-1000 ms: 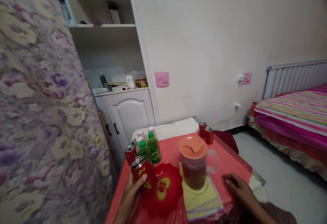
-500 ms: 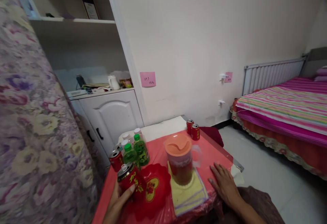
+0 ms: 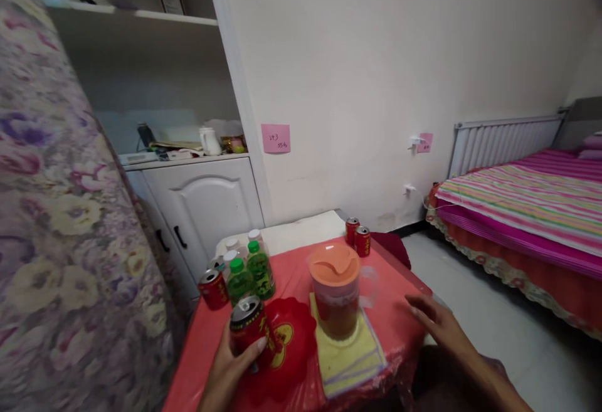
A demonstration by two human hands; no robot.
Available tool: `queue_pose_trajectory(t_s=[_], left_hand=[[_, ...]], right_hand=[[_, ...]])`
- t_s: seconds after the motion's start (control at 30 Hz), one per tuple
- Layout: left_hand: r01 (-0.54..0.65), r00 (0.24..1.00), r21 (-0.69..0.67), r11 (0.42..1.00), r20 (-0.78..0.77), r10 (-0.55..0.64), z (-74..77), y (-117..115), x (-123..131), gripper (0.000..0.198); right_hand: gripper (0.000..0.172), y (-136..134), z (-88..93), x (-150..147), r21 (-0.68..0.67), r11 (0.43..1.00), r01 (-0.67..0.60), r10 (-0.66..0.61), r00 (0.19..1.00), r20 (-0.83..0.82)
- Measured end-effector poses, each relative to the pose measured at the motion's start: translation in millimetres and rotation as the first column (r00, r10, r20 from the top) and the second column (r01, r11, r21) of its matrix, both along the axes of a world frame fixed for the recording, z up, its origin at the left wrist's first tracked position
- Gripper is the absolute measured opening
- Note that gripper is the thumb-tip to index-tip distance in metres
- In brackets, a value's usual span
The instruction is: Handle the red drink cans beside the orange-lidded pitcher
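My left hand (image 3: 235, 359) is wrapped round a red drink can (image 3: 250, 330) with a black top band and its tab in view. The can is held over the left part of a red scalloped plate (image 3: 301, 362). My right hand (image 3: 435, 318) has its fingers stretched out above the right edge of the table, holding nothing. Between the hands stands a clear pitcher (image 3: 336, 311) of brown drink under an orange lid (image 3: 335, 264). It rests on a folded yellow cloth (image 3: 352, 368).
Green-capped bottles (image 3: 259, 269), white-capped bottles and another red can (image 3: 214, 289) crowd the table's left side. Two red cans (image 3: 362, 241) stand at the far right corner. A floral curtain (image 3: 56, 211) hangs at left; a bed (image 3: 527, 192) is at right.
My left hand has moved slightly right with the can, which has turned so its lettering faces further right. My right hand has lifted off the tablecloth and shifted right. The view has shifted slightly.
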State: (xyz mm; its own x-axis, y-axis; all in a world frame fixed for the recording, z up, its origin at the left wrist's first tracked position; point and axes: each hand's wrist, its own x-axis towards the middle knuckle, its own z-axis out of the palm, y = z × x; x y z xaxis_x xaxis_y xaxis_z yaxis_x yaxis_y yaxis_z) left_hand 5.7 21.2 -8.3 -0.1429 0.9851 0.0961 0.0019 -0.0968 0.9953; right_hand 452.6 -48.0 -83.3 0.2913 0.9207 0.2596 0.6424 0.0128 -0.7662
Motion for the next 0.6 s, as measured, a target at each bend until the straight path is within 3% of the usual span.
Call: queue_pose_trajectory(t_s=[0.1,0.23,0.4,0.6], left_hand=[[-0.028,0.999,0.027,0.999,-0.018,0.028,0.8,-0.3,4.2,0.078],[-0.008,1.0,0.011,1.0,-0.017,0.008,10.3,-4.2,5.0,0.078],[0.024,1.0,0.01,1.0,0.01,-0.024,13.2,-9.6,3.5,0.079],[0.083,0.996,0.028,0.996,0.04,-0.084,-13.4,-6.3,-2.7,0.084]], right_hand=[[0.047,13.2,40.6,-28.9,0.1,0.989,-0.113,0.144,0.907,-0.396],[0.042,35.0,72.1,-75.7,0.24,0.961,-0.134,0.252,0.778,-0.576],[0.036,55.8,66.0,-106.4,0.306,0.95,-0.064,0.248,0.751,-0.612],[0.047,64.1,49.1,-110.0,0.288,0.956,-0.055,0.236,0.729,-0.643]])
